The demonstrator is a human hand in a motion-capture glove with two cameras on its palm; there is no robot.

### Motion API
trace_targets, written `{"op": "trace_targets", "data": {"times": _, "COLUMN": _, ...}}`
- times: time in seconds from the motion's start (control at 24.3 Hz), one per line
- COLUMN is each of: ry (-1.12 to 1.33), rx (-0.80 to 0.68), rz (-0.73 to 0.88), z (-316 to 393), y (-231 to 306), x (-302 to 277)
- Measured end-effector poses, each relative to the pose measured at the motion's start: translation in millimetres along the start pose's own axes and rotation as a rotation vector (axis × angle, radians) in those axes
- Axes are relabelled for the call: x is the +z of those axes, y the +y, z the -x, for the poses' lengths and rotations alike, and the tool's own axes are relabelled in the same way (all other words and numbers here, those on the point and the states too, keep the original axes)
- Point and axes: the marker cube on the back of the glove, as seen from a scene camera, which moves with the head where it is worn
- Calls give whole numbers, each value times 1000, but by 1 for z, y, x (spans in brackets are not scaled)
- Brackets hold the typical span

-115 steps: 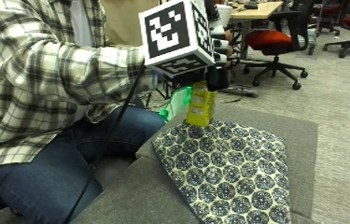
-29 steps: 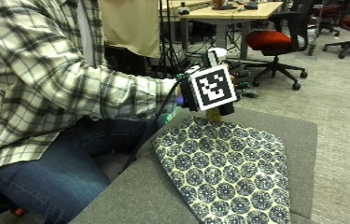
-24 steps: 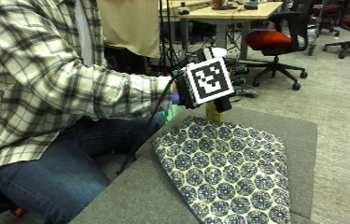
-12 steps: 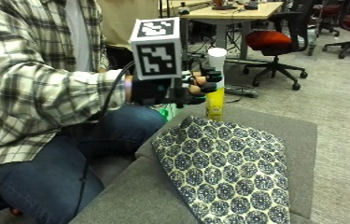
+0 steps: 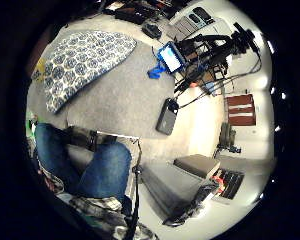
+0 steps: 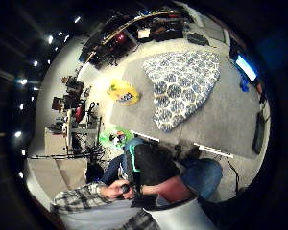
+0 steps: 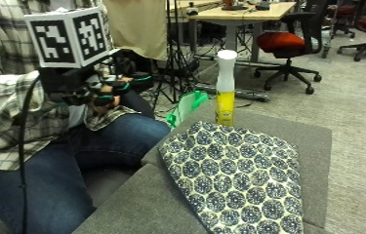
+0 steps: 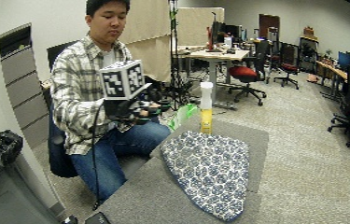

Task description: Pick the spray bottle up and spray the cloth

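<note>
A yellow spray bottle (image 7: 225, 87) stands upright beside the patterned cloth (image 7: 241, 175). The gloved right hand (image 7: 98, 90) hovers well apart, fingers loosely curled, holding nothing. A clean pickup likely means wrapping the bottle's body without tipping it.

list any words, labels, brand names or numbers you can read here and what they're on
No text can be read in these pictures.
Spray bottle: its yellow body bears a dark print, too blurred to read.
Cloth: a repeating blue and white pattern, no lettering.
Yellow thing on the floor: dark marks, too small to read.
Lit screen: nothing legible on it.
</note>
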Motion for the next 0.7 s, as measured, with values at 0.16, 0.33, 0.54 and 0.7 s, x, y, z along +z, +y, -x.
{"op": "trace_targets", "data": {"times": 0.16, "ry": -14, "rx": 45, "rz": 13, "z": -6, "y": 61, "x": 9}}
{"op": "trace_targets", "data": {"times": 0.33, "ry": -21, "rx": 107, "rz": 11, "z": -12, "y": 109, "x": 17}}
{"op": "trace_targets", "data": {"times": 0.54, "ry": -30, "rx": 138, "rz": -10, "z": -12, "y": 142, "x": 23}}
{"op": "trace_targets", "data": {"times": 0.7, "ry": -32, "rx": 116, "rz": -16, "z": -8, "y": 146, "x": 26}}
